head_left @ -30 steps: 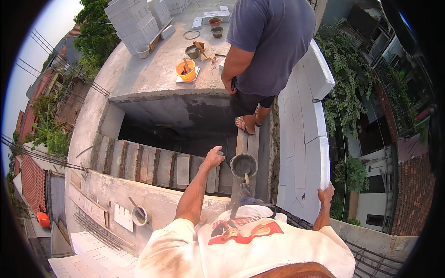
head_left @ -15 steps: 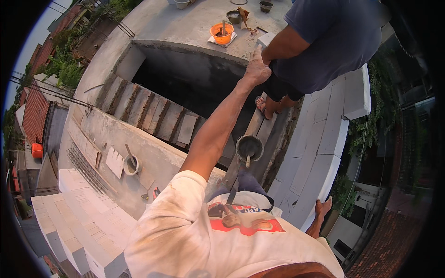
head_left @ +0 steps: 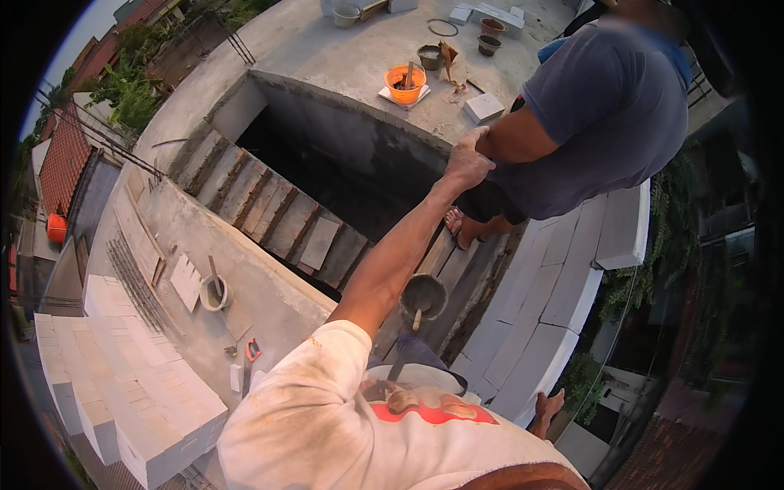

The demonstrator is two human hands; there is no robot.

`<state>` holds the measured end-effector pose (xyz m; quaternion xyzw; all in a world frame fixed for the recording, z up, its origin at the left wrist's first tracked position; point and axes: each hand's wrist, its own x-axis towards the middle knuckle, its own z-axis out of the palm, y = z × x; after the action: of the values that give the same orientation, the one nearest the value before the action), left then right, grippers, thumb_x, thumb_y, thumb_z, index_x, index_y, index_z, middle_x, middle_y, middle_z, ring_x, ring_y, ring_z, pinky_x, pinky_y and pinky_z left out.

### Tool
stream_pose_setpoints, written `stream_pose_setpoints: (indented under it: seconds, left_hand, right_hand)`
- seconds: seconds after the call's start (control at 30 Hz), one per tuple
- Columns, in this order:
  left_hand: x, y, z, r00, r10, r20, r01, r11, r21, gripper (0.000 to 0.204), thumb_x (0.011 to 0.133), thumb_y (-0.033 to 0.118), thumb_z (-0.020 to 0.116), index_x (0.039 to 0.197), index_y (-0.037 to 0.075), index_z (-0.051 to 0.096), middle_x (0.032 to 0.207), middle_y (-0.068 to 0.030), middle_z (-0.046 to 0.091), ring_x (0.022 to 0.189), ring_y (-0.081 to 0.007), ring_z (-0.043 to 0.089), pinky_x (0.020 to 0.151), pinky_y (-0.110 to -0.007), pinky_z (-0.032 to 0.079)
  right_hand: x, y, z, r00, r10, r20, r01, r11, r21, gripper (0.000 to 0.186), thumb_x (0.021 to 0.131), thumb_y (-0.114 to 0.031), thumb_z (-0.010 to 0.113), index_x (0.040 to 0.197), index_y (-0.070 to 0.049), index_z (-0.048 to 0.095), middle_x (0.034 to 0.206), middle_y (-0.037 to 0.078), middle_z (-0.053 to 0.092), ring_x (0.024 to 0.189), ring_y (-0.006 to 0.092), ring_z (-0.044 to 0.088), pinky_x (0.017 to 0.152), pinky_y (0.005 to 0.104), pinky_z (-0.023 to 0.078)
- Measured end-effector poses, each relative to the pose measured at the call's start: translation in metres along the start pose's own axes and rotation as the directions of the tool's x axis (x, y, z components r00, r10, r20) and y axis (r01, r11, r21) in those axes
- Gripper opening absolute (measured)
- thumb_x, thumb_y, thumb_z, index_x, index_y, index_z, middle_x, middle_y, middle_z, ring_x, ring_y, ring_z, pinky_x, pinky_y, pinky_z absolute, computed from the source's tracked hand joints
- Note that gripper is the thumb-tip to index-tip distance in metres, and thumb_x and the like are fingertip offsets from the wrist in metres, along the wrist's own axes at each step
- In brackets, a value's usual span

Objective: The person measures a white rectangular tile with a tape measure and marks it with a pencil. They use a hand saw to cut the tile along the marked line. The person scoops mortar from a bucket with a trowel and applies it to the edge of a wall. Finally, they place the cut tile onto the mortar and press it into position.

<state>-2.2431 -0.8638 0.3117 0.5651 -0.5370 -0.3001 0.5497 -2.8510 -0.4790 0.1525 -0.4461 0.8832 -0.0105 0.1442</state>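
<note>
My left arm reaches forward over the opening, and my left hand [head_left: 468, 163] is beside a co-worker's bent arm [head_left: 518, 139]. Most of its fingers look curled, and nothing shows in them; whether it touches that arm I cannot tell. My right hand [head_left: 547, 408] is low at the outer side of a light block wall [head_left: 531, 327], fingers apart and holding nothing. On planks in front of my legs sits a dark bucket [head_left: 424, 296] with a wooden-handled tool in it. The co-worker, in a dark blue shirt [head_left: 608, 106], stands on the planks ahead.
A deep stairwell with rough steps [head_left: 269, 204] drops away at the left. An orange bucket [head_left: 406, 83] stands on the far slab. Stacked white blocks [head_left: 131, 384], a pale bucket [head_left: 216, 292] and a red-handled saw [head_left: 252, 351] are at left. Beyond the wall lies a drop.
The view has shifted, bringing more of the far slab and the saw into sight. My left hand stays extended near the co-worker's arm, its upward-pointing finger less distinct now.
</note>
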Motion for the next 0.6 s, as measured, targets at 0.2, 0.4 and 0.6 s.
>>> stream_pose_setpoints:
  seconds: [0.2,0.4,0.6]
  left_hand:
    - [0.051,-0.076,-0.065,0.975,-0.221,-0.021,0.206,0.866,0.455,0.070,0.074,0.004,0.071,0.141,-0.009,0.051,0.129,-0.0223,0.070,0.110,-0.0327,0.073,0.092,-0.038,0.058]
    - [0.069,-0.061,-0.100,0.701,-0.701,0.132,0.489,0.606,0.627,0.024,0.093,0.013,0.060,0.111,0.001,0.073,0.094,-0.0133,0.080,0.086,-0.0260,0.077,0.074,-0.040,0.061]
    - [0.092,-0.089,-0.130,0.668,-0.737,0.108,0.410,0.485,0.773,0.017,0.088,0.012,0.061,0.086,0.003,0.076,0.084,-0.0079,0.077,0.080,-0.0220,0.077,0.071,-0.034,0.063]
  right_hand:
    - [0.022,-0.024,-0.003,0.997,-0.019,0.080,0.020,1.000,-0.006,0.096,0.076,-0.019,0.084,0.155,0.007,0.035,0.154,0.031,0.044,0.146,0.0448,0.039,0.124,0.0484,0.032]
    - [0.020,0.003,-0.013,0.990,0.091,0.103,-0.082,0.993,-0.082,0.098,0.076,-0.022,0.084,0.157,0.003,0.035,0.154,0.031,0.043,0.146,0.0456,0.039,0.123,0.0491,0.033]
    - [0.032,0.003,-0.005,0.993,0.089,0.077,-0.093,0.994,0.048,0.094,0.075,-0.016,0.079,0.157,0.003,0.036,0.155,0.030,0.041,0.146,0.0444,0.040,0.122,0.0485,0.035]
